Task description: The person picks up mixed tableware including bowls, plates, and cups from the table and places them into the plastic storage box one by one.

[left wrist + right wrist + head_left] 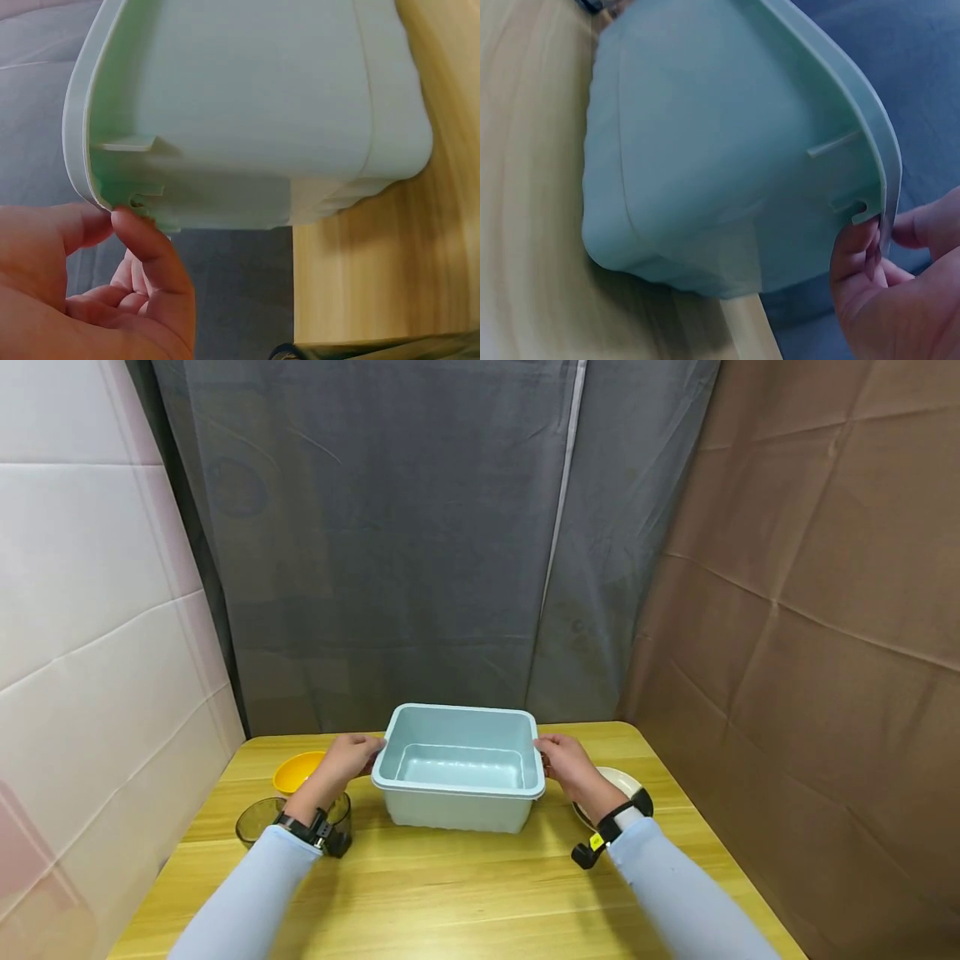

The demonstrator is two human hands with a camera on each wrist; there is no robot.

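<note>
A pale blue-green plastic basin (457, 810) with a rolled rim stands between both hands in the head view, its inside bare. My left hand (354, 758) pinches the rim at its left end, thumb on top and index finger curled under, as the left wrist view shows on the basin (247, 105). At the opposite end my right hand (564, 762) grips the rim the same way; in the right wrist view its fingers (851, 259) hook beneath the edge of the basin (705, 150). The basin's underside is close over the wooden table.
Beside the left forearm are a yellow bowl (294, 772) and a dark transparent glass vessel (258, 818), partly covered by the wrist. A cream-coloured round dish (617, 779) lies partly under the right wrist. The wooden table (450, 893) ends at a grey curtain (405, 568) behind.
</note>
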